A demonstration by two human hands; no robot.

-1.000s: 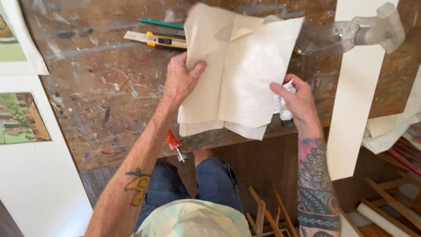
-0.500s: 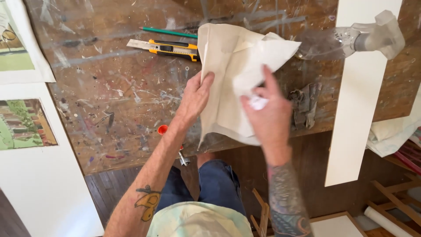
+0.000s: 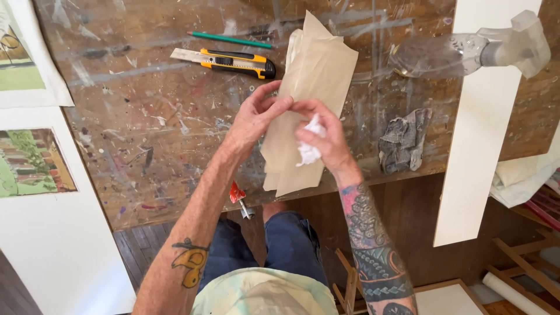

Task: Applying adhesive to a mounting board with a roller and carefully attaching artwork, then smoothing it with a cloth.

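Observation:
A long folded sheet of beige paper lies on the paint-splattered wooden table, its near end hanging over the front edge. My left hand presses on the paper's left side, fingers pinched at its middle. My right hand rests on the paper beside it and is closed around a small crumpled white wad. The fingertips of both hands meet over the paper.
A yellow and black utility knife and a green pencil lie behind the hands. A clear spray bottle, a white board and a grey rag are to the right. Prints lie left. A red clamp grips the table edge.
The wide, loosely opened sheet has been folded into a narrow strip. My right hand came across from the sheet's right edge to its middle, still holding the white wad.

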